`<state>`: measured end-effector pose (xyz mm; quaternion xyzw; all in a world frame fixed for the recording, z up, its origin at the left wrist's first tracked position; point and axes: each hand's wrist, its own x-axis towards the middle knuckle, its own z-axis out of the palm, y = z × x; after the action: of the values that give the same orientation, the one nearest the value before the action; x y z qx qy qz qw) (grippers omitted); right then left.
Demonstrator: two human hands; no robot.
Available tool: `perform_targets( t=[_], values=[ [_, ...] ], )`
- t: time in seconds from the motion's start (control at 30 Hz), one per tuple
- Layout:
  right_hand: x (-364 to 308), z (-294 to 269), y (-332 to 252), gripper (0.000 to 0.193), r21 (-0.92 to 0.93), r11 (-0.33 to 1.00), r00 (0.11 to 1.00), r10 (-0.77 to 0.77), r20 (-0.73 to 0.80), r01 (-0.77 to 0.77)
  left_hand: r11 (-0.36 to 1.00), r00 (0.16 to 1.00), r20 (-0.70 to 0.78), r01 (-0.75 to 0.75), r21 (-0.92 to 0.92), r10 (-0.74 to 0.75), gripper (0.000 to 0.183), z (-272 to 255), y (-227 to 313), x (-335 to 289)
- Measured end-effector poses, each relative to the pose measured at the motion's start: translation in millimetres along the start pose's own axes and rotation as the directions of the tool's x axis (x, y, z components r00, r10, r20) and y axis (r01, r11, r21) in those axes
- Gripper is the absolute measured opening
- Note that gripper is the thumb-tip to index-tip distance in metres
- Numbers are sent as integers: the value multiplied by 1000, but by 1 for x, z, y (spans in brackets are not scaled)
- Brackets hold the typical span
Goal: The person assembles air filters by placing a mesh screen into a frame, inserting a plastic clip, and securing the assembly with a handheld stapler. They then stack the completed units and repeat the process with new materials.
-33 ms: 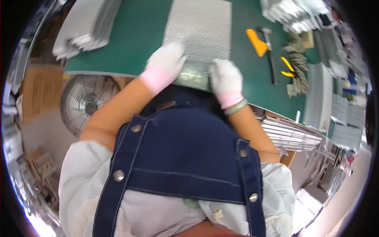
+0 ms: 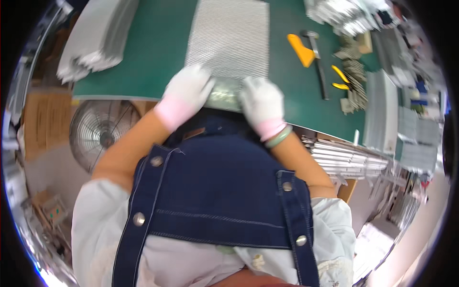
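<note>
A silver sheet with fine ribs or mesh (image 2: 229,33) lies lengthwise on the green bench top in front of me. Its near end, between my hands, looks glossy and greenish, like clear film. My left hand (image 2: 187,91), in a white glove with a pink cuff, is closed at the sheet's near left corner. At the near right corner my right hand (image 2: 263,101), gloved the same way, has its fingers curled over the edge. The fingertips of both hands are partly hidden against the sheet.
Stacked grey-white panels (image 2: 98,40) lie at the left. To the right are a yellow scraper (image 2: 300,49), a hammer (image 2: 321,71), yellow-handled pliers (image 2: 340,77) and a bundle of small metal parts (image 2: 355,83). A fan (image 2: 105,136) stands beyond the bench's left front edge.
The view has shifted a little, so the bench and its contents sit farther left. Both hands stay at the sheet's near corners, with only slight movement.
</note>
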<state>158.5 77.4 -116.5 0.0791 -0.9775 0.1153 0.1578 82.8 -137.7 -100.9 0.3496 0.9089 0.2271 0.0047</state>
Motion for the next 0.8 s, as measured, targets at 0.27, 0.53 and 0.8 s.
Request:
perform_targets(
  t=[0.27, 0.53, 0.8],
  values=[
    [-14, -15, -12, 53, -12, 1000, 989, 6, 148, -4, 955, 990, 31, -142, 262, 139, 35, 0, 28, -14],
    [-61, -94, 218, 68, -114, 174, 206, 881, -427, -978, 956, 938, -187, -292, 37, 293, 21, 16, 42, -33],
    [-118, -87, 221, 54, -392, 529, 620, 770, -151, -752, 793, 853, 312, 511, -332, -419, 45, -3, 56, -82]
  ],
)
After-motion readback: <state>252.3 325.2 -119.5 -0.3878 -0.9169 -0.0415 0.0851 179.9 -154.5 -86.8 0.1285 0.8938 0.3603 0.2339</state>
